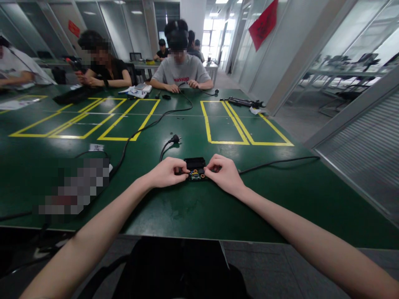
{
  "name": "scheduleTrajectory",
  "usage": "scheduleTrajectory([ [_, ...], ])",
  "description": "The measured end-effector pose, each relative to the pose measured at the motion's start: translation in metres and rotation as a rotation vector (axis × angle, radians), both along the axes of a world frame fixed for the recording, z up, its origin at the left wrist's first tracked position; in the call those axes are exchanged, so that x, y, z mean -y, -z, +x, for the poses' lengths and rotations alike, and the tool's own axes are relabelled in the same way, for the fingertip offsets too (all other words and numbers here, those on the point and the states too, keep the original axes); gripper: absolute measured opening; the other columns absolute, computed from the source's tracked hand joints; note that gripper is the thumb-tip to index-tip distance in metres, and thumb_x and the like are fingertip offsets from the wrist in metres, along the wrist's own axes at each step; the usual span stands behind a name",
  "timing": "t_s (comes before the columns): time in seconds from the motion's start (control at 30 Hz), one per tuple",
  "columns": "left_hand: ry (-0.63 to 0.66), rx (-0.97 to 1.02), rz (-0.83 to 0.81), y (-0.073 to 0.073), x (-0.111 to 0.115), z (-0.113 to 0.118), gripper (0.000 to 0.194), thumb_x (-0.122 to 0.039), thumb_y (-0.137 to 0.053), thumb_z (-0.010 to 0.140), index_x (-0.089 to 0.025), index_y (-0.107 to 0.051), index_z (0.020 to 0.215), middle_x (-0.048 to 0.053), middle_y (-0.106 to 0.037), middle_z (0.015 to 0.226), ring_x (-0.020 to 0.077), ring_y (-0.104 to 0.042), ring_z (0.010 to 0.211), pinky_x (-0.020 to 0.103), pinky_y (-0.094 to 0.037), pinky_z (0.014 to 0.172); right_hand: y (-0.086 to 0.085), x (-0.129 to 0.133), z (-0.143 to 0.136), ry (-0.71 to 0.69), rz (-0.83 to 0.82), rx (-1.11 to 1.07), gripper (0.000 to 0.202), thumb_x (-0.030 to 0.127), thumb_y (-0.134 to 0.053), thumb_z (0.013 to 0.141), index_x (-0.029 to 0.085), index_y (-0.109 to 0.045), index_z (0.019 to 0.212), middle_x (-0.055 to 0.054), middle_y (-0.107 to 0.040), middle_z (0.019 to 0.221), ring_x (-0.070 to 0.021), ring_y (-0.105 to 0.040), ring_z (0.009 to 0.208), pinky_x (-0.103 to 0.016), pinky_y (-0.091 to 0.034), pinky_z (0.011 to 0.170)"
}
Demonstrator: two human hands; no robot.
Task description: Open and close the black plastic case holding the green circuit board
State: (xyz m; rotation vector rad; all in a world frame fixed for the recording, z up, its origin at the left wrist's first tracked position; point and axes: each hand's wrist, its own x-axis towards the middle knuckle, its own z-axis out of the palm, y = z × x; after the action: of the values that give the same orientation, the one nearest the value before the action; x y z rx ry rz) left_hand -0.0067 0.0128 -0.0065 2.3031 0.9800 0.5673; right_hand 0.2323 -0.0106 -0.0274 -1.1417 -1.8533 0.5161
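Observation:
An opened black case (pixel 195 162) lies on the green table (pixel 162 211), with a small circuit board (pixel 195 176) and copper-coloured rings showing in its near half. My left hand (pixel 170 171) pinches at the case's left edge, and my right hand (pixel 222 172) pinches at its right edge. What sits between the fingertips of either hand is too small to make out. One black cable with a plug (pixel 175 139) comes out behind my left hand. Another black cable (pixel 277 161) runs off to the right from beside my right hand.
A blurred-out power strip (pixel 77 187) lies at the left, its long cable (pixel 149 124) crossing the table. Yellow tape rectangles (pixel 229 142) mark the surface. Dark parts (pixel 243 101) lie at the far right edge. Several people sit beyond, one person's hands (pixel 183 86) holding a cable.

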Motion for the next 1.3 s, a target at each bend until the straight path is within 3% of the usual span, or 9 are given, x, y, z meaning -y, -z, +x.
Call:
scheduleTrajectory([
  [0.47, 0.006, 0.007, 0.015, 0.001, 0.000, 0.002, 0.013, -0.026, -0.067, 0.082, -0.014, -0.072, 0.079, -0.002, -0.060, 0.064, 0.0102, -0.050, 0.058, 0.021, -0.035, 0.058, 0.006, -0.012, 0.008, -0.050, -0.152, -0.041, 0.025, 0.033, -0.068, 0.083, 0.019, -0.065, 0.062, -0.002, -0.063, 0.067, -0.0132, -0.052, 0.057, -0.028, -0.043, 0.054],
  [0.67, -0.002, 0.005, 0.010, 0.001, 0.000, 0.001, 0.015, -0.026, -0.066, 0.084, -0.014, -0.071, 0.076, -0.001, -0.062, 0.066, 0.0099, -0.049, 0.058, 0.021, -0.034, 0.058, 0.000, -0.012, 0.017, -0.086, -0.183, 0.012, 0.022, 0.040, -0.070, 0.085, 0.018, -0.069, 0.082, 0.001, -0.060, 0.064, -0.0135, -0.051, 0.057, -0.027, -0.042, 0.054],
  [0.87, -0.008, -0.019, 0.059, 0.001, -0.001, -0.001, 0.013, -0.025, -0.067, 0.085, -0.015, -0.073, 0.079, -0.002, -0.062, 0.067, 0.0103, -0.049, 0.059, 0.022, -0.035, 0.059, -0.011, -0.014, 0.046, -0.354, -0.139, 0.221, 0.015, 0.033, -0.066, 0.087, 0.019, -0.069, 0.090, -0.001, -0.064, 0.075, -0.0144, -0.056, 0.065, -0.028, -0.045, 0.062],
  [1.13, 0.019, -0.003, 0.088, 0.003, 0.002, -0.001, 0.014, -0.022, -0.064, 0.089, -0.016, -0.074, 0.097, 0.000, -0.067, 0.075, 0.0119, -0.056, 0.064, 0.023, -0.042, 0.065, -0.010, -0.015, 0.047, -0.371, -0.084, 0.292, 0.011, 0.028, -0.060, 0.091, 0.020, -0.063, 0.084, -0.001, -0.061, 0.076, -0.0150, -0.055, 0.067, -0.028, -0.043, 0.063],
  [1.3, 0.046, -0.048, 0.149, 0.004, 0.000, -0.001, 0.014, -0.025, -0.062, 0.094, -0.017, -0.073, 0.092, 0.003, -0.070, 0.083, 0.0146, -0.061, 0.072, 0.025, -0.044, 0.069, -0.014, -0.015, 0.047, -0.395, -0.030, 0.343, 0.016, 0.026, -0.057, 0.093, 0.021, -0.055, 0.078, 0.000, -0.056, 0.076, -0.0147, -0.052, 0.067, -0.027, -0.040, 0.063],
])
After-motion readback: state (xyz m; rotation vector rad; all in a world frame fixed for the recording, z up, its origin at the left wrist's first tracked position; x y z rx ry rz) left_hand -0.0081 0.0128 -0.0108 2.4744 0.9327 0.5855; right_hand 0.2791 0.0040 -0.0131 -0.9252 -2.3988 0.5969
